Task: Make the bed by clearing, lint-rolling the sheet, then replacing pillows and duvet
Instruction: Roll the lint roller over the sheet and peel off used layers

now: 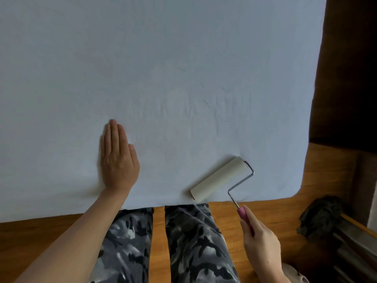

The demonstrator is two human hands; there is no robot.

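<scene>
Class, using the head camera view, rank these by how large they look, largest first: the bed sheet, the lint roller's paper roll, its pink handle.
1. bed sheet
2. paper roll
3. pink handle, partly hidden by the right hand, so uncertain

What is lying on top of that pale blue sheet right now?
On the sheet lie a flat left hand, the white drum of a lint roller whose pink handle the right hand grips, and a few dark hairs. What lies beneath the sheet is covered.
</scene>
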